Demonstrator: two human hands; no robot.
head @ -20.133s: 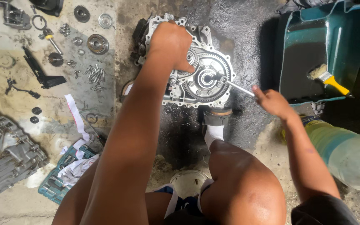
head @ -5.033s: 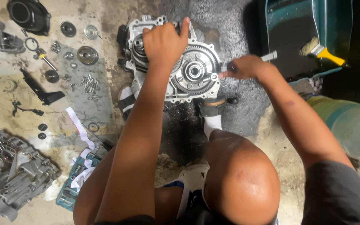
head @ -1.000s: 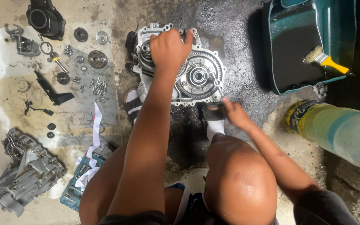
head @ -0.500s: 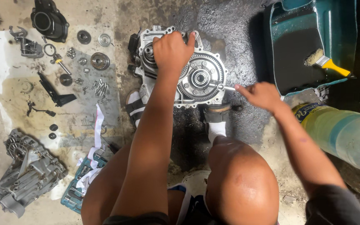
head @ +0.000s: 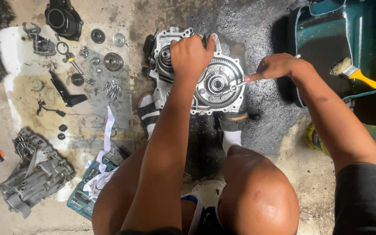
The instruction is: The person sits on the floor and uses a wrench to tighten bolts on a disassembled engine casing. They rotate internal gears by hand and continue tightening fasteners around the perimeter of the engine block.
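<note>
Two bare hands work on a grey cast-metal gearbox casing (head: 196,78) standing on a dark, oil-wet patch of concrete floor (head: 266,117): the left hand (head: 191,54) clasps its upper edge, fingers curled over, while the right hand (head: 275,66) pinches a slim silver wrench (head: 240,82) whose end meets the round toothed centre. Beside it, a stained pale sheet (head: 31,91) holds small gears and bolts (head: 112,90), and a teal metal tray (head: 349,43) carries a yellow-handled brush (head: 355,74).

Bare concrete floor (head: 336,191), rough and stained, black with wet oil at top centre, a pale soiled sheet (head: 18,82) spread at left, light even from above, no walls, windows or furniture in view.
</note>
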